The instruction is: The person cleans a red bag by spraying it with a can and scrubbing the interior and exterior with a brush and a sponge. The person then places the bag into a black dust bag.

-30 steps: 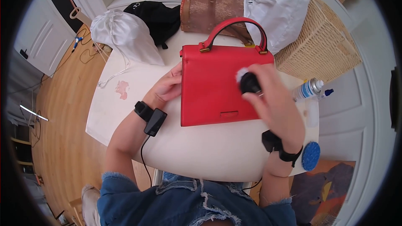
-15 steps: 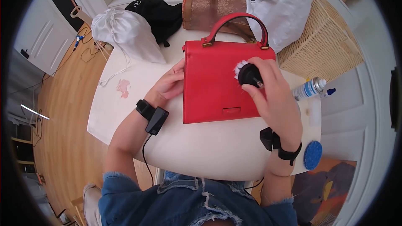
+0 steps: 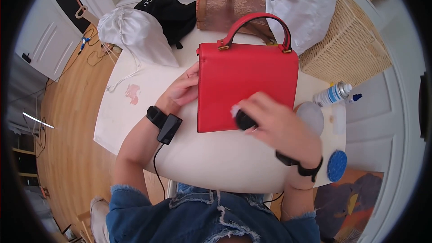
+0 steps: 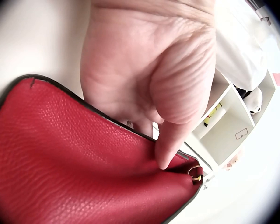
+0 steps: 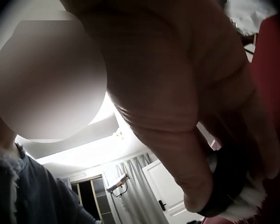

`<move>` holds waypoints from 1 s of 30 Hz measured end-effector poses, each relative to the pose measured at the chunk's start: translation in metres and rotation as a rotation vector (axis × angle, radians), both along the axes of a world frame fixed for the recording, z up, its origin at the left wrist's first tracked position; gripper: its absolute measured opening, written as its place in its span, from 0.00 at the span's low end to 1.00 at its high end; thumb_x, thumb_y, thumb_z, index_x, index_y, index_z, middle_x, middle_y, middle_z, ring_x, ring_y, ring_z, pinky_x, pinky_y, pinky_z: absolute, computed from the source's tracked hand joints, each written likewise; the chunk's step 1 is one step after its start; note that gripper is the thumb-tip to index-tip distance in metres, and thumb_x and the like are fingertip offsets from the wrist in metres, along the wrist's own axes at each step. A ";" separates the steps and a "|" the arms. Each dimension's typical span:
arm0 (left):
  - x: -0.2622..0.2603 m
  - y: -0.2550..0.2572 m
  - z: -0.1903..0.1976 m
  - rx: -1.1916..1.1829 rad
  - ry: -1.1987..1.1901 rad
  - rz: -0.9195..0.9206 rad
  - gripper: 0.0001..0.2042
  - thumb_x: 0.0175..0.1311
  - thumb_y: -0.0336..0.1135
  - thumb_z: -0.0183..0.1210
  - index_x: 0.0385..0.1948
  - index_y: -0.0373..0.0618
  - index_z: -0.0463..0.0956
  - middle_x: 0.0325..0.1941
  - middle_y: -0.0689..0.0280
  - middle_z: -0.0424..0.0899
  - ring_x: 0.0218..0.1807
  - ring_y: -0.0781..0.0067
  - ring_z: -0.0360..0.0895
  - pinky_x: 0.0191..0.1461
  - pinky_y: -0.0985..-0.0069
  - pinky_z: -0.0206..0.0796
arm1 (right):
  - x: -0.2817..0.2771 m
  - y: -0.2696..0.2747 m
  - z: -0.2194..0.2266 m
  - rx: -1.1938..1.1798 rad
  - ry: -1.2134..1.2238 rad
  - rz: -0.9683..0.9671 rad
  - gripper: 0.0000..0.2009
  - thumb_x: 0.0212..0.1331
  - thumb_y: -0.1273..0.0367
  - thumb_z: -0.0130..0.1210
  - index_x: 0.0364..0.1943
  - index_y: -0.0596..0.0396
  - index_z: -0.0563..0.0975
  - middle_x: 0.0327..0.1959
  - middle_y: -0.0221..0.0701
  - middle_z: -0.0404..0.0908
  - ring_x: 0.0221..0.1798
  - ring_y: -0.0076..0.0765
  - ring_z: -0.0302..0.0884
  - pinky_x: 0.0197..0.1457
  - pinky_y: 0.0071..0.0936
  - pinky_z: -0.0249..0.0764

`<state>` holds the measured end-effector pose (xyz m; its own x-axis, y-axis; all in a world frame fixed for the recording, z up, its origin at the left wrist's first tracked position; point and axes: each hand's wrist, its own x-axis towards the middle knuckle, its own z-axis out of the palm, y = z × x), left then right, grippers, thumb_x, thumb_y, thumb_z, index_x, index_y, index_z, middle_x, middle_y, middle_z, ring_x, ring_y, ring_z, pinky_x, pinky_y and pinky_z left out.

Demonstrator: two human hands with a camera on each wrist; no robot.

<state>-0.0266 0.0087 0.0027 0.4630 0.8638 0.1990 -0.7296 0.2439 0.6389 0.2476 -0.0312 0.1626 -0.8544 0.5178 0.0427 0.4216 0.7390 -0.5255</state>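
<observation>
A red handbag (image 3: pixel 243 76) stands upright on the white table, its handle raised. The left hand (image 3: pixel 183 89) grips its left side; in the left wrist view that hand's thumb (image 4: pixel 170 144) presses the red side panel (image 4: pixel 74 158) while its other fingers go behind the edge. In the right hand (image 3: pixel 283 128) is a round black brush (image 3: pixel 245 119) with white bristles, held at the lower front of the bag. The right wrist view shows thumb and fingers pinching the brush (image 5: pixel 228 182), bristles beside the red surface.
Behind the bag are a white pouch (image 3: pixel 135 33), a black pouch (image 3: pixel 173 20), a brown patterned bag (image 3: pixel 229 4), another white bag (image 3: pixel 301 11) and a woven basket (image 3: pixel 346 45). A spray can (image 3: pixel 333 94) and a blue round pad (image 3: pixel 337 165) lie at right.
The right hand with the brush has moved down and left across the bag's front, uncovering a pale round item at right. The left hand keeps its hold.
</observation>
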 end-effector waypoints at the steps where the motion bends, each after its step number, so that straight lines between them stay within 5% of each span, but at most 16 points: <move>1: 0.000 0.000 0.001 -0.015 0.020 0.013 0.33 0.64 0.28 0.56 0.70 0.45 0.51 0.68 0.62 0.65 0.67 0.67 0.66 0.70 0.65 0.57 | 0.008 0.004 0.004 -0.013 0.042 -0.082 0.18 0.53 0.73 0.56 0.49 0.57 0.68 0.41 0.42 0.67 0.44 0.51 0.74 0.45 0.41 0.72; 5: 0.001 0.000 0.005 -0.041 0.061 0.034 0.33 0.63 0.29 0.57 0.70 0.45 0.52 0.68 0.62 0.65 0.67 0.67 0.65 0.70 0.65 0.57 | 0.012 0.007 0.008 0.115 0.102 -0.224 0.19 0.53 0.73 0.57 0.49 0.57 0.68 0.42 0.42 0.67 0.42 0.53 0.74 0.44 0.42 0.72; 11: 0.001 -0.001 0.004 0.003 0.041 0.029 0.33 0.63 0.29 0.57 0.70 0.46 0.53 0.68 0.62 0.64 0.68 0.66 0.65 0.70 0.65 0.57 | -0.034 -0.019 -0.019 0.136 0.039 0.038 0.20 0.48 0.76 0.57 0.49 0.61 0.69 0.44 0.40 0.68 0.48 0.44 0.75 0.46 0.35 0.76; 17: 0.001 -0.001 0.004 0.026 0.028 0.021 0.33 0.63 0.30 0.58 0.70 0.46 0.52 0.69 0.62 0.64 0.68 0.66 0.64 0.71 0.64 0.57 | -0.030 -0.028 -0.017 0.145 -0.068 0.099 0.19 0.48 0.77 0.56 0.48 0.61 0.70 0.44 0.38 0.69 0.47 0.41 0.75 0.46 0.34 0.76; 26: 0.001 0.001 0.003 -0.045 -0.009 0.022 0.32 0.64 0.26 0.54 0.70 0.46 0.51 0.67 0.62 0.67 0.65 0.68 0.68 0.69 0.67 0.60 | 0.014 -0.003 0.013 -0.035 -0.103 -0.167 0.16 0.47 0.76 0.55 0.43 0.60 0.70 0.37 0.42 0.69 0.44 0.50 0.75 0.43 0.40 0.73; 30: 0.001 0.001 0.002 -0.010 -0.038 0.004 0.32 0.65 0.27 0.54 0.70 0.46 0.51 0.67 0.62 0.66 0.65 0.68 0.68 0.69 0.67 0.60 | -0.019 -0.020 -0.013 0.116 -0.112 0.001 0.21 0.46 0.77 0.57 0.48 0.59 0.71 0.41 0.39 0.68 0.44 0.45 0.75 0.43 0.36 0.75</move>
<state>-0.0253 0.0097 0.0045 0.4514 0.8678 0.2077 -0.7545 0.2470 0.6080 0.2289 -0.0516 0.1494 -0.8576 0.5143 0.0064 0.4723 0.7923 -0.3863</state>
